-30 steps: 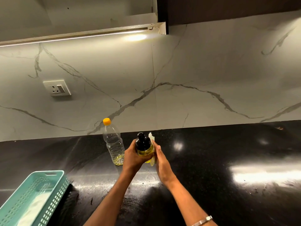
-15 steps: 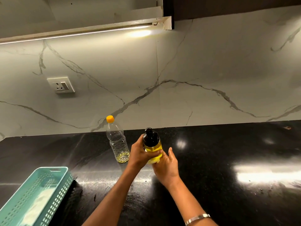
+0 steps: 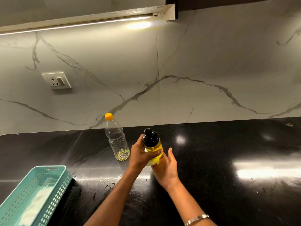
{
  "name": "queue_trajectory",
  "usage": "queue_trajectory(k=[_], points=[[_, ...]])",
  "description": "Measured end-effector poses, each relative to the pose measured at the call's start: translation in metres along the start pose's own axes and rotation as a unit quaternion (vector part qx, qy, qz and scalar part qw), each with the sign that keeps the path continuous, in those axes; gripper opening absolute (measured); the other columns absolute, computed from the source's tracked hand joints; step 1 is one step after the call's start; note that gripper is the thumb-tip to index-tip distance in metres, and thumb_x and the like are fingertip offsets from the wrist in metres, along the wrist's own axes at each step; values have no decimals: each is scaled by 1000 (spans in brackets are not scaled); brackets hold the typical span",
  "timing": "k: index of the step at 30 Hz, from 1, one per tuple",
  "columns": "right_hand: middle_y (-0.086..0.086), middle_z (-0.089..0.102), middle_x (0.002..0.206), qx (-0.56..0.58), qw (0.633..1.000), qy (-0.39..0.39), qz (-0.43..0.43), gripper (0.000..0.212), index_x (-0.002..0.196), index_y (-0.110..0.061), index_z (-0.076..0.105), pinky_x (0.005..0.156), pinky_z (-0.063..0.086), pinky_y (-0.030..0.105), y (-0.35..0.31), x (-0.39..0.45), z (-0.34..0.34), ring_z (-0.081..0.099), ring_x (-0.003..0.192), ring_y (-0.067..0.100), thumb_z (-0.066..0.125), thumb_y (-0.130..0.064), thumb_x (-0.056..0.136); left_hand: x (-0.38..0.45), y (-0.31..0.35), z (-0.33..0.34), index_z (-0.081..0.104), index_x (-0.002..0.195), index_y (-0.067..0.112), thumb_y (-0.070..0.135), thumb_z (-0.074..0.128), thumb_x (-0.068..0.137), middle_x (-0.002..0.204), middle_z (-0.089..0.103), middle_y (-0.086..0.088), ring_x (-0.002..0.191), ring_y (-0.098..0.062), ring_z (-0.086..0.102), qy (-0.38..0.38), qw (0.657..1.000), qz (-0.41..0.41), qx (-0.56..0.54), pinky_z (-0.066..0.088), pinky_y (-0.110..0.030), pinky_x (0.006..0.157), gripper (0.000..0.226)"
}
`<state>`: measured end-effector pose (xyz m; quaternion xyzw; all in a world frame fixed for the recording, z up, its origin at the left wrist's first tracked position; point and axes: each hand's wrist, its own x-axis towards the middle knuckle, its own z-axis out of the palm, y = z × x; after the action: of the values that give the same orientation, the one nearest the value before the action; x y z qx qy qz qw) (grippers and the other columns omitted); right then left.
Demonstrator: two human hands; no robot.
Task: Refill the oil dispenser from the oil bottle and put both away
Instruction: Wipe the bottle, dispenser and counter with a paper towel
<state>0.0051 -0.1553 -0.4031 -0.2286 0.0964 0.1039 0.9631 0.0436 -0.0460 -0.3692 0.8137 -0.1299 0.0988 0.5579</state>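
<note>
A: Head view: where's the oil dispenser (image 3: 152, 143)?
B: Above the black bench (image 3: 211, 160); the left hand (image 3: 141, 154) grips its yellow body; its base is hidden by the right hand (image 3: 166, 168), fingers bent beneath with something white I can't identify.
A: The oil bottle (image 3: 117, 139)?
B: Just left, capped, nearly empty; the basket (image 3: 35, 195) is cut off.

Hidden and cut off, centre and lower left of the frame

The left hand (image 3: 140, 154) and right hand (image 3: 166, 168) cover the oil dispenser (image 3: 152, 142)'s lower body; a pale scrap between them is unclear. The teal basket (image 3: 53, 191) runs off the bottom-left edge.
</note>
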Motion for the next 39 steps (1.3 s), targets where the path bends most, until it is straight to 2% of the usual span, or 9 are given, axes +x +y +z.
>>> queue_trajectory(k=[7,11,13,15,19,21,23,31,39], points=[[12,74,99,3,995,83,-53,45,109,-7,71,84,50,33,-4,19,-34,72,87,21,36,-32,100,12,-23,-21,61,110,29,30,93,52,98,70,11,92,-7,67,36,999,-39,5,55,-22,77,66],[15,67,102,-99,950,254,-154,33,127,-2,55,73,50,29,-33,43,-47,63,82,20,41,-14,100,2,-40,-35,62,106,38,25,94,52,96,70,15,91,0,65,61,995,-78,-1,51,-14,76,63],[15,62,119,-361,854,326,-185,35,131,-10,55,83,48,35,-45,55,-60,61,97,26,42,-14,99,-7,-48,-41,63,103,39,23,94,52,96,71,15,90,1,65,70,993,-98,-13,51,-13,74,62],[14,58,130,-575,737,304,-182,38,136,-15,51,97,45,37,-48,66,-72,57,116,31,41,-18,100,-19,-56,-47,63,104,38,25,94,52,97,71,15,90,1,65,75,990,-115,-12,50,-11,74,62],[17,48,142,-757,610,205,-116,43,141,-10,42,108,37,37,-30,92,-82,47,129,33,38,-17,100,-39,-66,-58,63,104,40,29,94,49,95,71,22,90,5,65,84,988,-129,4,47,-5,72,65],[17,35,152,-837,515,152,-100,46,144,-5,35,118,22,38,-10,104,-82,30,142,31,36,-20,100,-45,-70,-63,64,101,40,33,94,47,95,71,22,89,4,66,92,987,-133,7,46,-4,72,63],[14,18,160,-873,468,107,-83,53,150,-7,23,122,7,39,14,111,-75,11,149,28,32,-27,102,-49,-70,-66,64,101,42,41,92,44,96,70,22,89,5,65,98,986,-132,11,46,-4,72,63],[0,-1,163,-905,399,-135,-51,62,155,-17,4,122,-3,34,75,113,-59,-6,150,15,26,-35,100,-46,-70,-74,62,102,39,29,95,48,98,69,28,90,9,64,97,988,-117,29,44,0,70,64],[2,2,163,-916,393,55,-62,59,155,-14,6,121,3,34,-19,130,-96,0,151,16,20,-39,103,-49,-71,-75,61,106,40,38,94,46,100,68,28,96,8,62,81,987,-139,20,43,0,73,69]])
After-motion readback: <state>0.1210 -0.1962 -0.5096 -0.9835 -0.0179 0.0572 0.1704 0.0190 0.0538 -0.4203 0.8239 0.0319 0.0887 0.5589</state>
